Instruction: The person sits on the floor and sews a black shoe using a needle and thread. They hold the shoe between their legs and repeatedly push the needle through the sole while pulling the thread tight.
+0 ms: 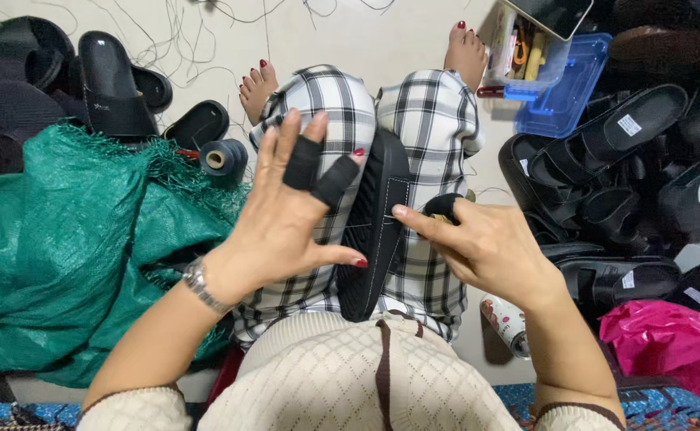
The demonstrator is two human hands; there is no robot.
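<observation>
A black slide sandal [374, 227] lies sole up between my knees on my checked trousers, with a line of white stitching along its edge. My left hand [290, 215] rests against its left side, fingers spread, with black finger guards on two fingers and a metal watch on the wrist. My right hand [477, 243] is at the sandal's right edge, its index finger touching the sole and its other fingers curled around something small and dark that I cannot make out.
A green woven sack [63, 239] fills the left. Black sandals are piled at the right [605, 160] and at the upper left [110, 84]. A dark thread spool [222, 158], a blue plastic box [561, 84], a can [508, 321] and a pink bag [661, 343] lie around me.
</observation>
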